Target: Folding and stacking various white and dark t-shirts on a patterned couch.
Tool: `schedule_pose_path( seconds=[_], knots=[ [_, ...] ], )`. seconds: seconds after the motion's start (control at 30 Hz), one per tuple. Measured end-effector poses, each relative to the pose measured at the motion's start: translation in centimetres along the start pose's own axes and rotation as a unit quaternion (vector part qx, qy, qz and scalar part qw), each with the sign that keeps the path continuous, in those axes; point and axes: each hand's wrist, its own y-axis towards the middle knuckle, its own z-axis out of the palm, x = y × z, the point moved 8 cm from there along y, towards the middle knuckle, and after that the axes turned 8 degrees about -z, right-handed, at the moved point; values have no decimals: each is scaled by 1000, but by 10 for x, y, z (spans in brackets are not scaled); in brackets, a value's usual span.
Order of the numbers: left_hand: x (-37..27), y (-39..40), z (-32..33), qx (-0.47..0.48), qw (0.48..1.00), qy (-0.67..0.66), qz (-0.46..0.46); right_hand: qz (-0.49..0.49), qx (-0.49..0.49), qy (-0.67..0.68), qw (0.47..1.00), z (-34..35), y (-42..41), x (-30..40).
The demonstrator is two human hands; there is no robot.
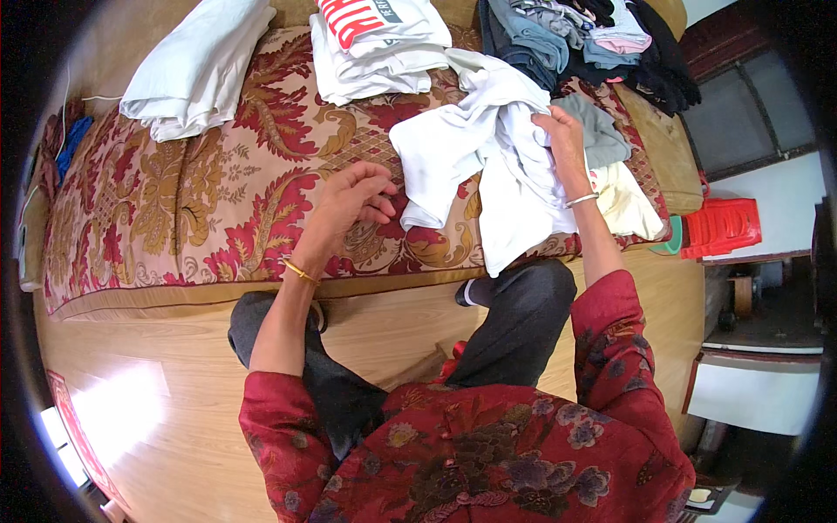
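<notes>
A crumpled white garment (451,147) lies in front of me on a sofa seat cover (274,216) patterned with red and gold leaves. One corner of the cloth hangs over the front edge, near my knee. My right hand (563,134) pinches a fold of it between thumb and fingers. Just left of the cloth, my left hand (363,194) hovers over the cover, its fingers curled loosely and apart, holding nothing. Beyond the garment sits a stack of folded white shirts (376,72), the top one bearing large red print.
Folded white cloth (196,72) rests at the back left. Jeans and other dark clothes (536,46) are piled at the back right. By my right hand lie a grey garment (595,127) and a cream garment (621,199). Red plastic stools (722,225) stand beyond the sofa's right end.
</notes>
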Motion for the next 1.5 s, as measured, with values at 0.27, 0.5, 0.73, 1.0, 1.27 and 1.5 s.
schedule_pose_path(
  seconds=[0.27, 0.5, 0.73, 1.0, 1.27, 1.5],
  knots=[
    [2, 1, -2, -2, 1000, -2, 6, -10, -6, -35, 999, 2, 0, 2],
    [2, 2, -3, -7, 1000, 6, 1, -22, -14, -44, 999, -2, 5, -8],
    [3, 3, -2, -1, 1000, -8, 4, -16, -18, -51, 998, -3, 3, -10],
    [3, 2, -1, -8, 1000, 2, 4, -7, -24, -34, 999, 0, 1, -7],
    [1, 1, -2, -9, 1000, 18, 6, -3, -19, -24, 1000, 1, 2, -10],
    [1, 1, -1, -7, 1000, 7, 7, -13, -14, -21, 1000, -1, 4, -15]
  ],
)
